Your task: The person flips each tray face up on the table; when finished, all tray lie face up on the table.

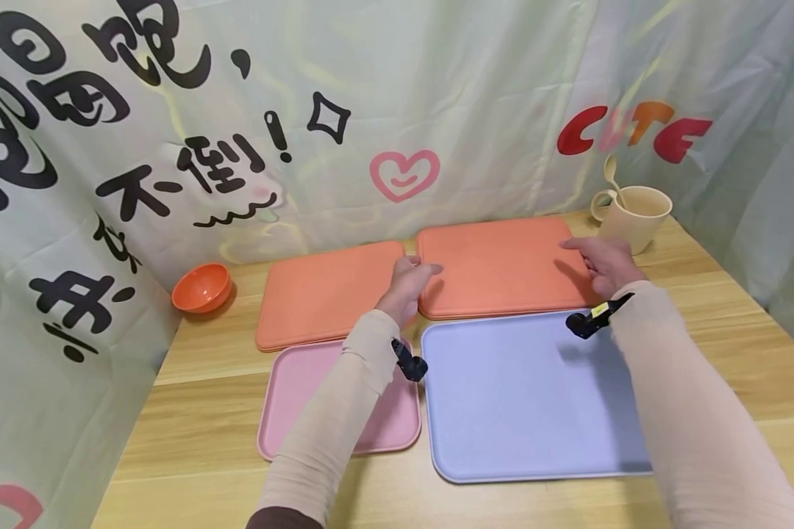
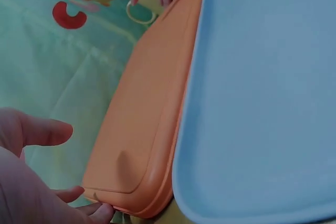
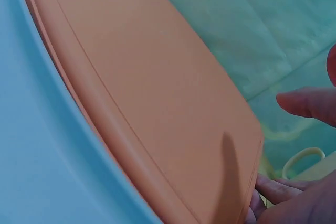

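Two flat orange rectangular cases with rounded corners lie along the back of the table. My left hand (image 1: pixel 406 288) is at the left end of the right-hand case (image 1: pixel 496 268), fingertips touching its lower edge and thumb held apart above it. At the opposite end, my right hand (image 1: pixel 607 266) has its fingers against the edge, the thumb (image 3: pixel 304 103) raised clear of the surface. The other orange case (image 1: pixel 327 294) sits to the left, partly behind my left hand. In front lie a blue tray (image 1: pixel 529 397) and a smaller pink tray (image 1: pixel 304 397), partly covered by my left forearm.
A beige mug (image 1: pixel 638 217) with a spoon (image 1: pixel 611 173) in it stands just beyond my right hand. An orange bowl (image 1: pixel 201 288) is at the back left corner. Printed cloth (image 1: pixel 490 110) hangs behind and beside the wooden table (image 1: pixel 172 441).
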Tool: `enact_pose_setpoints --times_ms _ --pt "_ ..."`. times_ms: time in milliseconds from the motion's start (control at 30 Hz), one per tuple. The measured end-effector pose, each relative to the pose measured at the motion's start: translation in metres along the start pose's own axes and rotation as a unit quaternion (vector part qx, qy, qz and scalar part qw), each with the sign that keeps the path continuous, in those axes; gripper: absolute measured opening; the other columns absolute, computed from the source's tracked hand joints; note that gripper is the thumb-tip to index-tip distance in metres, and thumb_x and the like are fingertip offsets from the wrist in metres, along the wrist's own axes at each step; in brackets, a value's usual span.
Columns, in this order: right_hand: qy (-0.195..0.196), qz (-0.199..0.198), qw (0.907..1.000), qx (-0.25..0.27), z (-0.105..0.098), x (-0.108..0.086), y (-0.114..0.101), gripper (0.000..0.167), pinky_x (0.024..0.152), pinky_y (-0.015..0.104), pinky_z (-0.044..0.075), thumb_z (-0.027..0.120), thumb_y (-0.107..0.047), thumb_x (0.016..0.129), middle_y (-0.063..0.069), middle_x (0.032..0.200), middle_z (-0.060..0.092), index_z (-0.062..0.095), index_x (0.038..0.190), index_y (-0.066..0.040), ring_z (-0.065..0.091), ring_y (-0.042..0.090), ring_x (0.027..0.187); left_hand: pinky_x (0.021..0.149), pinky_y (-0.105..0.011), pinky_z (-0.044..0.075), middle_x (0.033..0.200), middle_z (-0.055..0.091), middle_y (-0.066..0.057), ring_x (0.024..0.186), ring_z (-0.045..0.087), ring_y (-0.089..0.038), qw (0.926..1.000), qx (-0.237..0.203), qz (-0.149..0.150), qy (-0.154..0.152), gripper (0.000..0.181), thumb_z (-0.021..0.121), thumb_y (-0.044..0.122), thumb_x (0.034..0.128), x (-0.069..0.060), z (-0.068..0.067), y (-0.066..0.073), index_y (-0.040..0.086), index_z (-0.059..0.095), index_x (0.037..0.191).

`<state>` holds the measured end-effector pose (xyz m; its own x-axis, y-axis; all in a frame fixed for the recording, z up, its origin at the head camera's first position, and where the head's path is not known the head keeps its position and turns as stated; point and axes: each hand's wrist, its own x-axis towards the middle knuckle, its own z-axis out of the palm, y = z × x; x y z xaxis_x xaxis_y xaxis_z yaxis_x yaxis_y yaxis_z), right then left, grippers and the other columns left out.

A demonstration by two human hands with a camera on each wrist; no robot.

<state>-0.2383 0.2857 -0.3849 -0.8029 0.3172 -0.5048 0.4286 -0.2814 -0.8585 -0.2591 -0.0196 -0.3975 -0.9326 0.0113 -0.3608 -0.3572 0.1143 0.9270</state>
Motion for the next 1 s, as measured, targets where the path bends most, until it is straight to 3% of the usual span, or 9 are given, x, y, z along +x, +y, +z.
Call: enact_pose_setpoints --times_ms 33,100,167,267,500,667,767,867,1000 --pt "0.002 -0.005 0.9999 0.011 0.000 -0.001 -0.001 0.036 0.061 0.014 0.043 0.079 -0.011 0.087 -0.014 0.078 0.046 0.045 0.098 -0.016 0.047 0.001 0.070 0.118 -0.045 0.030 0.158 0.035 -0.010 0.147 0.030 -0.029 1.0000 -0.002 0.000 0.002 0.067 0.071 0.015 0.0928 0.000 -0.001 0.000 0.002 0.039 0.150" --pt "-0.007 -0.012 0.9997 0.019 0.001 -0.003 -0.004 0.036 0.062 0.014 0.044 0.078 -0.011 0.087 -0.016 0.077 0.047 0.047 0.105 -0.015 0.049 -0.001 0.071 0.118 -0.045 0.030 0.158 0.036 -0.011 0.147 0.031 -0.029 1.0000 -0.007 0.004 0.005 0.068 0.071 0.016 0.0929 -0.001 -0.002 0.001 0.002 0.039 0.150" --pt "-0.008 -0.014 0.9997 0.017 0.003 -0.005 -0.008 0.049 0.075 0.014 0.047 0.078 -0.013 0.088 -0.016 0.098 0.054 0.045 0.124 -0.014 0.052 -0.001 0.089 0.118 -0.044 0.031 0.157 0.036 -0.012 0.147 0.031 -0.029 0.9997 -0.017 0.011 0.010 0.068 0.071 0.016 0.0928 -0.002 -0.003 0.002 0.002 0.039 0.151" --pt "-0.013 -0.011 0.9998 0.008 0.006 -0.007 -0.013 0.082 0.101 0.016 0.040 0.077 -0.019 0.090 -0.013 0.138 0.039 0.023 0.152 -0.018 0.040 0.003 0.121 0.117 -0.043 0.032 0.155 0.039 -0.013 0.145 0.034 -0.028 0.9990 -0.037 0.021 0.016 0.068 0.071 0.015 0.0919 -0.003 -0.004 0.004 0.000 0.041 0.150" --pt "-0.008 -0.022 0.9993 0.030 0.010 -0.014 -0.019 0.104 0.117 0.021 0.027 0.082 -0.029 0.086 -0.008 0.162 0.022 0.011 0.162 -0.022 0.027 0.008 0.143 0.117 -0.041 0.032 0.156 0.038 -0.009 0.144 0.035 -0.025 0.9965 -0.073 0.024 0.034 0.071 0.073 0.020 0.0925 -0.007 -0.007 0.009 0.003 0.039 0.152" --pt "-0.010 -0.060 0.9963 0.060 0.015 -0.019 -0.020 0.065 0.114 0.024 0.032 0.086 -0.028 0.082 -0.006 0.140 0.042 0.045 0.132 -0.020 0.040 0.010 0.130 0.115 -0.038 0.035 0.154 0.039 -0.009 0.139 0.041 -0.024 0.9944 -0.088 0.039 0.042 0.073 0.073 0.029 0.0925 -0.013 -0.006 0.013 0.003 0.038 0.152" --pt "0.000 -0.085 0.9954 0.044 0.019 -0.024 -0.020 0.052 0.108 0.028 0.036 0.087 -0.033 0.080 -0.009 0.117 0.044 0.047 0.111 -0.019 0.044 0.010 0.112 0.112 -0.037 0.037 0.145 0.044 -0.007 0.133 0.045 -0.023 0.9932 -0.097 0.047 0.044 0.071 0.073 0.040 0.0915 -0.017 -0.006 0.015 0.003 0.044 0.145" --pt "0.015 -0.100 0.9947 0.017 0.023 -0.027 -0.022 0.063 0.106 0.029 0.036 0.088 -0.040 0.078 -0.009 0.113 0.042 0.048 0.121 -0.018 0.044 0.010 0.109 0.104 -0.037 0.040 0.123 0.050 -0.005 0.120 0.048 -0.024 0.9912 -0.113 0.059 0.038 0.054 0.071 0.050 0.0912 -0.021 -0.007 0.016 0.005 0.054 0.116" --pt "0.016 -0.106 0.9941 0.017 0.025 -0.032 -0.026 0.098 0.113 0.029 0.034 0.088 -0.044 0.077 -0.009 0.129 0.043 0.032 0.152 -0.015 0.043 0.011 0.122 0.096 -0.041 0.042 0.105 0.050 -0.008 0.108 0.052 -0.028 0.9878 -0.138 0.068 0.022 0.050 0.067 0.056 0.0923 -0.025 -0.008 0.020 0.011 0.047 0.086"
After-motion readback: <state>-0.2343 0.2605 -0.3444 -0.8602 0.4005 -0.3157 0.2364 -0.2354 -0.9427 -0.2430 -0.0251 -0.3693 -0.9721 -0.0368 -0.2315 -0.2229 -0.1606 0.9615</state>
